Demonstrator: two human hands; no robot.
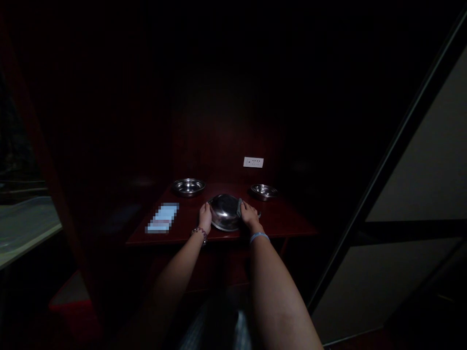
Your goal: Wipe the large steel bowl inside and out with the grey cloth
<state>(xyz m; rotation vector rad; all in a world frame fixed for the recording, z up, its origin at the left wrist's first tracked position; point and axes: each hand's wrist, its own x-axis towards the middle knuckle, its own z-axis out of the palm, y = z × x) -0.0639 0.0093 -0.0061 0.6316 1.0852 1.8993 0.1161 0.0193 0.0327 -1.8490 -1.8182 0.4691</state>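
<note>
Between the person's left hand [205, 217] and right hand [249, 213], just above or on the near part of a dark red bench [292, 223], sits a shiny steel bowl [224, 212], turned over so that its rounded outside faces up and its rim shows low on the near side; from where I stand I cannot tell whether that rim touches the wood. The left hand pinches the bowl's edge at its left side, thumb uppermost, and a beaded bracelet [199, 235] circles the wrist behind it. The right hand is curled around a grey cloth [239, 207], pressing it against the bowl's right flank, with a corner of the fabric poking out past the fingers; a pale blue band [259, 236] rings that wrist. Beyond the left hand and off to its left, a wide steel basin [188, 187] stands upright, while a smaller steel dish [263, 192] stands upright beyond the right hand. Left of the left hand, near it, lies a bright bluish patch [163, 218] blurred into blocks. Farther ahead of both hands, a white socket plate [253, 162] is fixed to the dark back panel [211, 153].
</note>
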